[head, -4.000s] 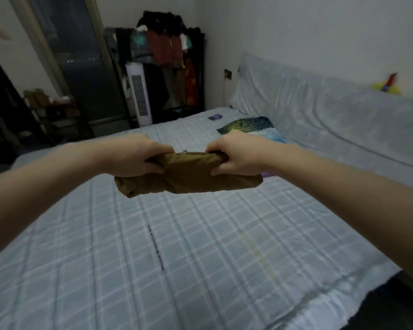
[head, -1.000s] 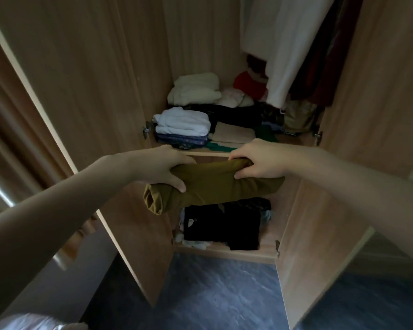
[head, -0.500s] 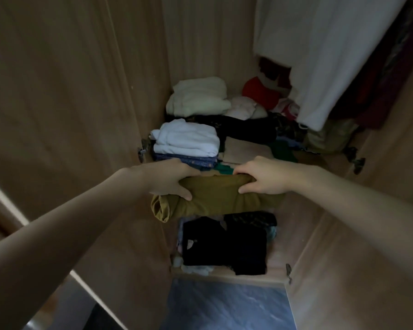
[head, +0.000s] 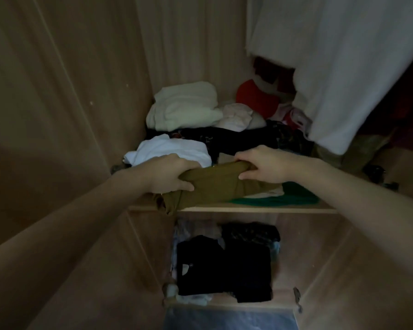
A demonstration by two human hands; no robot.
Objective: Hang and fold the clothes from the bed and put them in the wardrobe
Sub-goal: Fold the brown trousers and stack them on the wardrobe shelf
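Between two hands: one folded olive garment [head: 215, 184], over front edge of wardrobe shelf [head: 248, 210]. Left hand [head: 169, 175] grips its left end, fingers curled round; right hand [head: 267, 165] grips its right end, thumb under. Beyond left hand: one white folded stack [head: 167, 148]. Under right hand: one green garment [head: 293, 196]. Below hands: black folded garment [head: 224, 267], small label, unreadable.

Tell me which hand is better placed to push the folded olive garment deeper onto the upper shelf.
Probably the right hand: it holds the olive garment over the upper shelf. The left hand holds the end overhanging the edge.
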